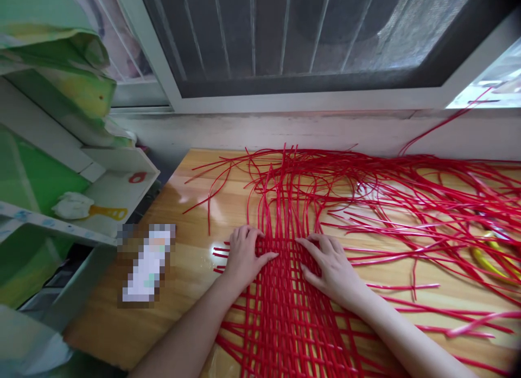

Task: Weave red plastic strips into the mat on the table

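Note:
A woven mat of red plastic strips (285,307) lies on the wooden table, its strips crossing in an open grid. My left hand (247,254) rests on the mat's left edge near the top of the weave, thumb stretched inward and fingers spread. On the opposite edge, my right hand (328,261) lies with its fingers apart, tips touching the strips. Both hands press lightly on the weave rather than wrap round it. Beyond them, loose strip ends (285,204) run up toward the wall.
Many loose red strips (407,177) tangle across the back and right of the table (183,291). Yellow-handled pliers (494,256) lie among them at right. A blurred-out phone-like object (148,264) is at left, beside a white shelf (138,177). A window (301,101) rises behind.

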Demonstrator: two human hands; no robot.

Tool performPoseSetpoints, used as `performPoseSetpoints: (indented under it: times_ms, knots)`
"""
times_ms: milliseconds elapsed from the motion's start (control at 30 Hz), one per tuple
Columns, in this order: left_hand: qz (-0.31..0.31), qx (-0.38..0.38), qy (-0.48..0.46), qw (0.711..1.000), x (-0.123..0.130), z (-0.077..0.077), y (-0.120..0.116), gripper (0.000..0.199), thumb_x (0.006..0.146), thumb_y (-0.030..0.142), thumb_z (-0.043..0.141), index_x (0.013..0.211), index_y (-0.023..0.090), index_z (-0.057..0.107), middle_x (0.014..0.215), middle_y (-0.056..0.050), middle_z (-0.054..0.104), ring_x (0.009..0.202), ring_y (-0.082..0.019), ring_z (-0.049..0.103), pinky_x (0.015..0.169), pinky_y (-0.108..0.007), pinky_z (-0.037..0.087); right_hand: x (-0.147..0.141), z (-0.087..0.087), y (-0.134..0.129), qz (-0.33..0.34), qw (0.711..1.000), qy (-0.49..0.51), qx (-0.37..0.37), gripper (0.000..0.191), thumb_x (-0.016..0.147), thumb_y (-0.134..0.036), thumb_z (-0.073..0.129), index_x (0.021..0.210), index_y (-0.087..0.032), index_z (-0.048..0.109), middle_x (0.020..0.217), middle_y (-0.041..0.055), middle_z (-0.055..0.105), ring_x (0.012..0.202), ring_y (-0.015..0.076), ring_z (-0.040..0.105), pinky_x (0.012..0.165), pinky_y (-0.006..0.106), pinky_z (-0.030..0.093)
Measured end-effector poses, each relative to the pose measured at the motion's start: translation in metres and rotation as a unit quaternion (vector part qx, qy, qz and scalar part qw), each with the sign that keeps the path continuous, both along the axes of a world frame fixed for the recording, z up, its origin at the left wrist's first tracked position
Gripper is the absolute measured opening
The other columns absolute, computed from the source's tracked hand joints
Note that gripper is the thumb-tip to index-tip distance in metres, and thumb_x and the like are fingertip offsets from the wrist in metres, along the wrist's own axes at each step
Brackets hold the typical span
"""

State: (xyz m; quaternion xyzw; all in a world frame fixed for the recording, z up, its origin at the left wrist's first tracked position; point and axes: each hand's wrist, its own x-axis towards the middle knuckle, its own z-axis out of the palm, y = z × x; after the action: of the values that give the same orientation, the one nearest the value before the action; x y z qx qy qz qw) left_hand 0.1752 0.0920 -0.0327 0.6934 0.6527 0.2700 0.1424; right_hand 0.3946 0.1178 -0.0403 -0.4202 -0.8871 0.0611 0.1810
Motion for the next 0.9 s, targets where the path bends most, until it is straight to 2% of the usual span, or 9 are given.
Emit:
performPoseSetpoints:
  times_ms: [233,400,567,900]
  knots:
    - [0.009,0.02,0.002,1.0,0.0034,-0.001,0.0003,0.047,0.063,0.052,0.062,0.095,0.02,0.052,0.099,-0.005,0.045,0.097,-0.022,0.041,0.085,-0.039,0.036,0.0006,-0.0007,0.0001,0.004,1.0,-0.007,-0.01,0.047,0.073,-0.026,0.051,0.118,-0.019,0.045,0.108,0.0108,0.044,0.102,0.0251,0.04,0.089,0.043,0.037]
    - [-0.039,0.023,0.004,0.999,0.0041,0.0005,0.0007,0.044,0.07,0.046,0.059,0.107,0.024,0.05,0.103,-0.004,0.047,0.098,-0.021,0.041,0.087,-0.039,0.035,-0.0002,0.0027,0.0,0.006,1.0,-0.009,-0.015,0.045,0.073,-0.025,0.052,0.117,-0.018,0.046,0.107,0.0106,0.045,0.101,0.0244,0.041,0.088,0.042,0.037]
    - [-0.06,0.019,0.01,0.998,0.0034,0.0013,0.001,0.035,0.072,0.044,0.057,0.103,0.026,0.055,0.102,-0.004,0.048,0.098,-0.021,0.041,0.086,-0.038,0.035,-0.0017,0.0058,-0.002,0.002,1.0,-0.004,-0.02,0.037,0.073,-0.023,0.051,0.109,-0.018,0.05,0.105,0.0107,0.047,0.099,0.0242,0.042,0.086,0.041,0.039]
    - [-0.053,0.006,0.013,0.998,0.004,0.0013,0.0019,0.035,0.072,0.045,0.057,0.102,0.027,0.057,0.101,-0.004,0.048,0.097,-0.021,0.042,0.085,-0.038,0.034,-0.0021,0.0049,-0.003,0.0,1.0,0.007,-0.025,0.03,0.073,-0.022,0.051,0.102,-0.019,0.052,0.103,0.0099,0.048,0.097,0.0234,0.043,0.085,0.04,0.039]
